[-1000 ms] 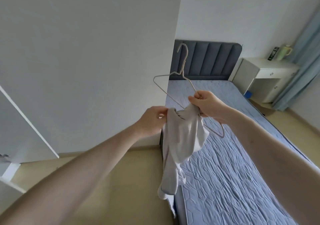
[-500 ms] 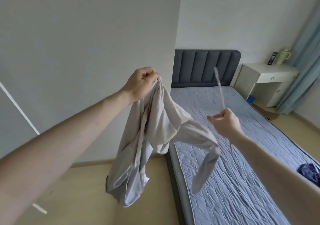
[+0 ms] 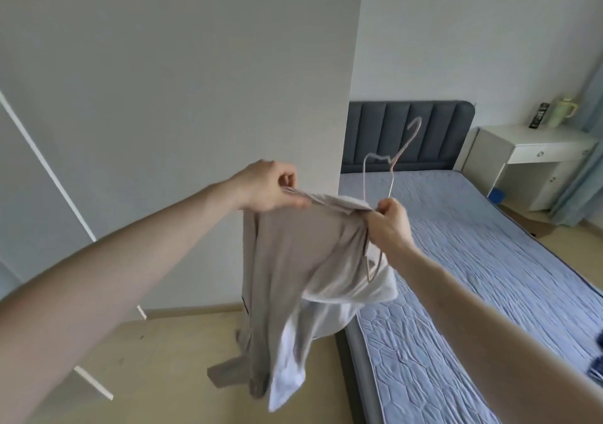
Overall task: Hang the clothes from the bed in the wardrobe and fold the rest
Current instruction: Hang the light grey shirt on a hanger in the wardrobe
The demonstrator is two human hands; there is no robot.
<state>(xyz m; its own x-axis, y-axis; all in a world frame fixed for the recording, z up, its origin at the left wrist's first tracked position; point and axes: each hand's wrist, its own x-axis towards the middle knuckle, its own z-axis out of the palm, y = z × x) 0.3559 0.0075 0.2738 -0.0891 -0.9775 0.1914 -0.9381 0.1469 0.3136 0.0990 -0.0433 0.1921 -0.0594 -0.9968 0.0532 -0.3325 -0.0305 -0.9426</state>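
My left hand [image 3: 270, 187] dropped, pinching the shirt [image 3: 293, 260]; right hand [image 3: 390, 222] grips shirt plus hanger [image 3: 388, 169], over the quilted bed [image 3: 489, 260].

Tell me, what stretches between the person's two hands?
In the head view, the top edge of the beige garment spans from the left hand to the right hand, which also grips the wire hanger.
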